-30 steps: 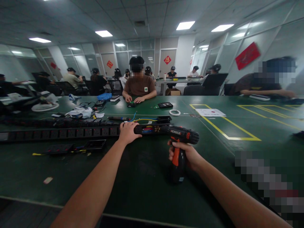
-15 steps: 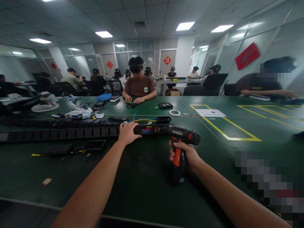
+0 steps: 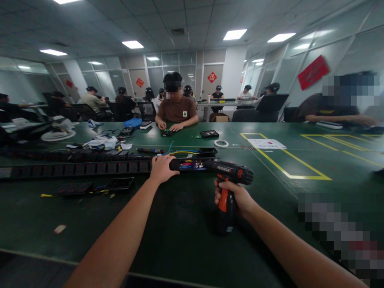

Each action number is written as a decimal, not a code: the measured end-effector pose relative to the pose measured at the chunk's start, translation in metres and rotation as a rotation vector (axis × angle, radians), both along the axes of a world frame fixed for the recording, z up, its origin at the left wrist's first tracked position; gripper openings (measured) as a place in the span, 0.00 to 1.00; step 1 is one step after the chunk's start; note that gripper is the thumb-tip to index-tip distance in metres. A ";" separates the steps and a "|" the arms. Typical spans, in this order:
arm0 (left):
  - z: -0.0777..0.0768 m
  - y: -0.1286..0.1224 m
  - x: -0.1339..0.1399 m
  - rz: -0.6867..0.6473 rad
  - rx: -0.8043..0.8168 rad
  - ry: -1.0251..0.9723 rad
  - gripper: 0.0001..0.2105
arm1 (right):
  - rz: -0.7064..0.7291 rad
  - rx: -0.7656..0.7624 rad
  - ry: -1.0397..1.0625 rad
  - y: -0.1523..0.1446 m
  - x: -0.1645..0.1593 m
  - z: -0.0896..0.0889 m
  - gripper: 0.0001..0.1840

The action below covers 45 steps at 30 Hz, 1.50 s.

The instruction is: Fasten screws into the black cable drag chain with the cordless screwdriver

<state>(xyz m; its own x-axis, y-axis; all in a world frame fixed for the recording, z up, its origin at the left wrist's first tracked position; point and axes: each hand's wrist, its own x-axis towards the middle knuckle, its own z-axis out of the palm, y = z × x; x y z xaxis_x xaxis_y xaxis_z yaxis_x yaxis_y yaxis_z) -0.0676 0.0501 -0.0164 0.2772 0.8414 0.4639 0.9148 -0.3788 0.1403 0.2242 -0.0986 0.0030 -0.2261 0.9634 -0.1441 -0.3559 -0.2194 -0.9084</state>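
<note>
A long black power strip [image 3: 102, 168] with a row of sockets lies across the left half of the table. Around it, near its right part, my left hand [image 3: 163, 169] is closed, thumb on the near side. Just right of that hand the strip is uncovered, showing coloured wires and metal terminals [image 3: 198, 164]. My right hand [image 3: 232, 195] grips the handle of a black and orange cordless drill [image 3: 235, 172]. The drill's nose points left at the terminals; whether its tip touches them I cannot tell. A small black open housing [image 3: 207, 151] with blue and yellow wires lies just behind.
In front lies a socket panel [image 3: 73, 188] wired to an open black frame [image 3: 120, 184]. Behind are a screwdriver-like tool [image 3: 149, 151], a white ring [image 3: 221, 143] and a paper sheet [image 3: 267, 143]. Opposite, a co-worker [image 3: 177, 110] handles a small device.
The wires and terminals in the strip's opening look brighter, as if lit from the drill's side. Both hands and the drill stay nearly where they were.
</note>
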 end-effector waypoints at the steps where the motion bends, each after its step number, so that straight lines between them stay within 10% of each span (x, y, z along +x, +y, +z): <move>1: 0.001 -0.001 0.000 0.000 -0.005 -0.001 0.32 | -0.001 -0.001 -0.003 0.000 0.000 0.000 0.10; 45: 0.001 -0.004 0.005 0.013 -0.011 -0.029 0.34 | -0.040 0.032 -0.029 -0.006 -0.010 0.004 0.19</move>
<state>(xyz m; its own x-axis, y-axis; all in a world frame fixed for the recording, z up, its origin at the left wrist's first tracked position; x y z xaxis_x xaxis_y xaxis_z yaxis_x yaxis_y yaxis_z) -0.0631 0.0456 -0.0154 0.2532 0.8499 0.4621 0.9150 -0.3655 0.1708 0.2144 -0.1047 0.0071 -0.1833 0.9759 -0.1186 -0.3375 -0.1758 -0.9248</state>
